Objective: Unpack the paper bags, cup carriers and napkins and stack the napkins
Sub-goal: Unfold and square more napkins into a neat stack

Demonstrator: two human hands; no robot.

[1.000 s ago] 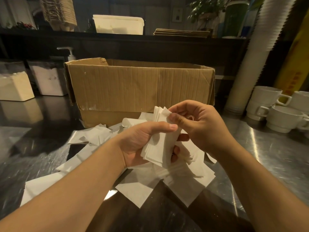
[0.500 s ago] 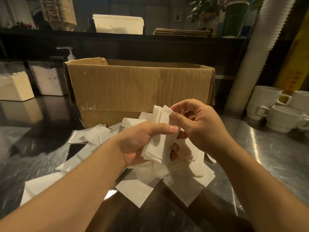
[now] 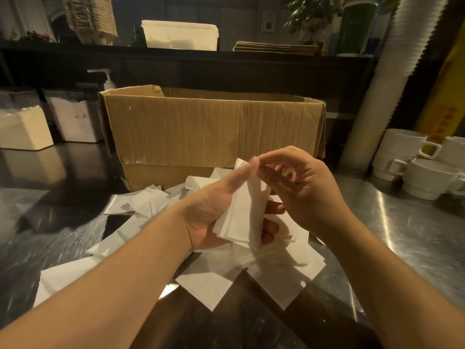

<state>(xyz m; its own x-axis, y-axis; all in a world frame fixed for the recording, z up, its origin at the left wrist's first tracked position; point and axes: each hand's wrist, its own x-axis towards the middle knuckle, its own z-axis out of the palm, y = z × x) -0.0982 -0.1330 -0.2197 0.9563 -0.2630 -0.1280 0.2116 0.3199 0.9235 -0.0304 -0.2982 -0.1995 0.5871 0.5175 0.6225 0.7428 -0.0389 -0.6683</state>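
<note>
While the small stack of napkins (image 3: pixel 241 210) stands upright above the metal counter (image 3: pixel 402 222), the left hand (image 3: pixel 214 212) grips it, thumb along its front. The right hand (image 3: pixel 299 187) pinches its top edge. Loose napkins (image 3: pixel 141 205) lie below, before a cardboard box (image 3: pixel 214 129).

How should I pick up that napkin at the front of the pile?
Pinch the near corner of the front napkin, coming from your side, probably. It lies flat, and that corner pokes out over the dark table, clear of the other napkins.
</note>
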